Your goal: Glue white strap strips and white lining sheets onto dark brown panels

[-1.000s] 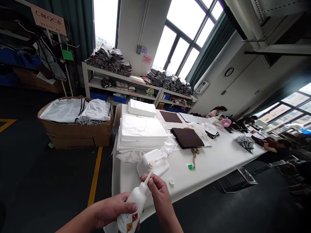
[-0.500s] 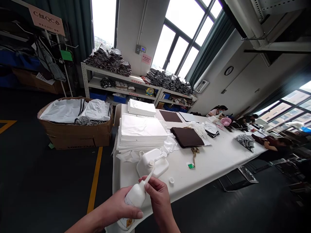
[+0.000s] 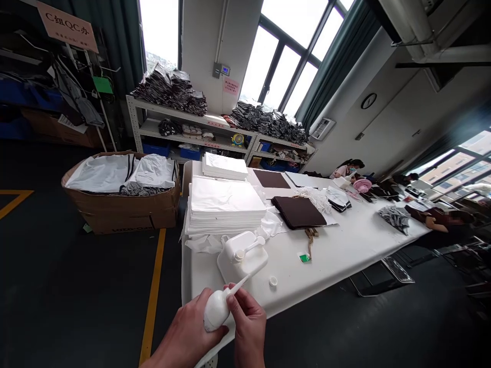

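A white plastic squeeze bottle with a long thin nozzle is in my hands, tilted with its tip pointing up and right. My left hand is wrapped round the bottle's body. With thumb and fingers, my right hand pinches the base of the nozzle. Just beyond stands a white jug with a handle, its mouth uncapped. A small white cap lies on the table to the right of the jug. The bottle's lower part is hidden behind my left hand.
White cloth stacks and a dark brown folded stack lie on the white table. A green-white tag lies nearer. A cardboard box of garments stands left on the floor. Other people sit at the far right.
The bottle has tipped toward the jug, its nozzle lying flatter and pointing more to the right. My left hand has turned with it. The bottle's label has gone from view.
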A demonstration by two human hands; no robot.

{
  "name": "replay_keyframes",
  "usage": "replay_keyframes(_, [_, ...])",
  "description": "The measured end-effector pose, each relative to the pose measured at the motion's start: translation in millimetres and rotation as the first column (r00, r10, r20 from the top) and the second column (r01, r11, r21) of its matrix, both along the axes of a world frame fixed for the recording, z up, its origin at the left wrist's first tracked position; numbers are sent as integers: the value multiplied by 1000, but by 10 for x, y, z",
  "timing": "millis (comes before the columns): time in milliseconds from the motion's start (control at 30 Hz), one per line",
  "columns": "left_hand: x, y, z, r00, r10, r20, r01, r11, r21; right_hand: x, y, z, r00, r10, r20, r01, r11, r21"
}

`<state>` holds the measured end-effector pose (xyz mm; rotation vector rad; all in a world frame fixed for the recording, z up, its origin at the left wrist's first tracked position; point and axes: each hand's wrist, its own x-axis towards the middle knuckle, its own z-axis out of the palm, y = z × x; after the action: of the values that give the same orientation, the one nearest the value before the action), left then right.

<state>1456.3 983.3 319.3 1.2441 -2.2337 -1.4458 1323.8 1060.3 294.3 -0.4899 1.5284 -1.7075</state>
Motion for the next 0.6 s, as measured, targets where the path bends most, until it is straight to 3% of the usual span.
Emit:
replay_keyframes(100, [-13, -5, -63, 989, -76, -129, 99, 979, 179, -133, 73, 63, 992, 111, -55, -114, 993, -42])
replay_keyframes(167, [-29, -5, -98, 954, -124, -274, 220, 908, 356, -244, 109, 139, 972, 224, -65, -229, 968, -97])
replay_keyframes(233, [-62, 12, -121, 898, -106, -427, 337, 789, 514, -344, 133, 210, 936, 352, -13, -350, 924, -153])
replay_keyframes(300, [-112, 45, -132, 857, -44, -514, 421, 637, 646, -421, 147, 252, 896, 437, 86, -415, 889, -194])
replay_keyframes(367, [-176, 84, -147, 856, 9, -517, 443, 504, 741, -482, 158, 249, 880, 445, 166, -408, 887, -217])
replay_keyframes(400, [-212, 101, -165, 864, 20, -503, 434, 476, 765, -509, 164, 230, 885, 429, 180, -390, 895, -216])
replay_keyframes(467, [-287, 126, -238, 875, 20, -483, 408, 507, 759, -562, 182, 160, 901, 396, 176, -361, 910, -202])
replay_keyframes(600, [-421, 164, -584, 872, -37, -488, 376, 689, 620, -648, 240, -39, 927, 351, 134, -327, 929, -174])
